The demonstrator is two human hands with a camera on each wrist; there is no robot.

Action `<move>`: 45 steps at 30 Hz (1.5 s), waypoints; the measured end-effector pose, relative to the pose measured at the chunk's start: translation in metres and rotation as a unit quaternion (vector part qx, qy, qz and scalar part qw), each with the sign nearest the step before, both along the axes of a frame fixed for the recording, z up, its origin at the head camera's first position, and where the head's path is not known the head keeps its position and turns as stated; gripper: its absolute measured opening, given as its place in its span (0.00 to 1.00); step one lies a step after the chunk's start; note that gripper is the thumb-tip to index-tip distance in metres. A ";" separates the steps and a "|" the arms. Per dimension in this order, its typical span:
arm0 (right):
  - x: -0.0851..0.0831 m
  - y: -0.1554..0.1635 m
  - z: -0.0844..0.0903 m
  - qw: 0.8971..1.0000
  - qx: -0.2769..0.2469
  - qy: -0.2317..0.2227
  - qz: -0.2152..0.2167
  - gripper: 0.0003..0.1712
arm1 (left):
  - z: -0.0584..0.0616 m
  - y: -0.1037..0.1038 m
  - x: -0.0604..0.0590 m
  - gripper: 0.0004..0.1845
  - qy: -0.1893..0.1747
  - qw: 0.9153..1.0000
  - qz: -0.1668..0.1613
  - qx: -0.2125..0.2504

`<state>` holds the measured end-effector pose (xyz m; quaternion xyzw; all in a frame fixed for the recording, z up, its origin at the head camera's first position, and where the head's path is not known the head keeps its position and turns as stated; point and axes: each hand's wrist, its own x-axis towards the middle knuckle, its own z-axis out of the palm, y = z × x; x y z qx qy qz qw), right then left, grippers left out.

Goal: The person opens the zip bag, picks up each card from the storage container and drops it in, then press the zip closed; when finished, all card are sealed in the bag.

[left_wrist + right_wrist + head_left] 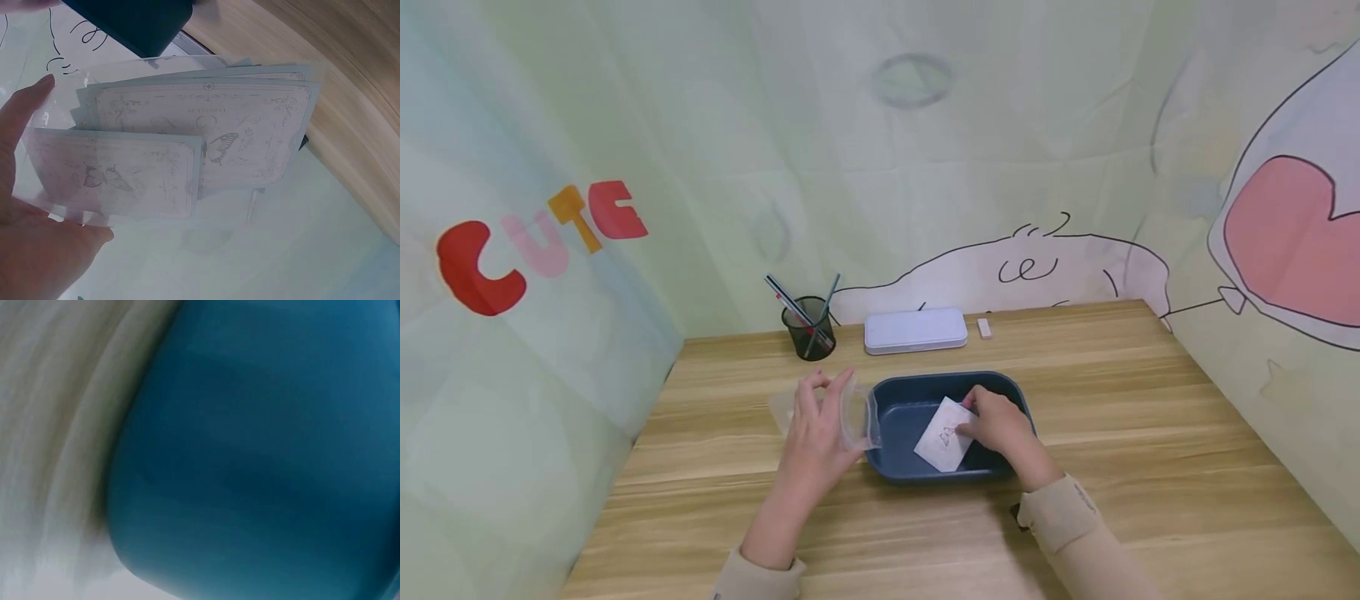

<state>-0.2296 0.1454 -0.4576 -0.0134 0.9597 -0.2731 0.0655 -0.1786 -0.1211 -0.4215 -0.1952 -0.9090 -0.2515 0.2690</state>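
Note:
My left hand holds a clear plastic bag just left of the dark blue tray. In the left wrist view the bag holds several pale cards printed with butterflies, and my fingers grip its edge. My right hand is inside the tray, pinching a white card with a small butterfly drawing. The right wrist view shows only the blurred blue tray wall.
At the back of the wooden desk stand a black mesh pen cup, a white flat case and a small white eraser. Printed cloth walls close in the left, back and right sides.

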 end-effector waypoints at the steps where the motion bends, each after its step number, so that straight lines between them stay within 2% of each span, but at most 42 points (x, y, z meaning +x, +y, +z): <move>1: 0.000 0.000 0.001 1.000 -0.004 0.005 0.002 0.18 | 0.000 0.000 0.000 0.55 0.000 1.000 0.000 -0.001; 12: 0.005 -0.003 0.012 0.998 -0.025 0.051 0.011 0.04 | 0.000 0.001 0.000 0.55 -0.005 1.000 0.003 -0.006; 22: 0.010 -0.008 0.023 0.992 -0.064 0.110 -0.004 0.03 | 0.001 0.002 -0.001 0.54 -0.009 1.000 0.005 -0.008; 29: 0.015 -0.008 0.028 0.988 -0.089 0.126 -0.008 0.03 | 0.001 0.002 -0.001 0.55 -0.019 1.000 0.013 -0.015; 33: 0.016 -0.008 0.031 0.980 -0.135 0.145 -0.018 0.04 | 0.002 0.003 0.000 0.55 -0.027 0.999 0.019 -0.019; 39: 0.018 -0.007 0.037 0.959 -0.224 0.171 -0.025 0.04 | 0.003 0.003 0.001 0.55 -0.038 0.999 0.023 -0.019; 45: 0.021 -0.007 0.044 0.943 -0.279 0.177 -0.040 0.06 | 0.003 0.002 0.000 0.55 -0.028 0.999 0.017 -0.017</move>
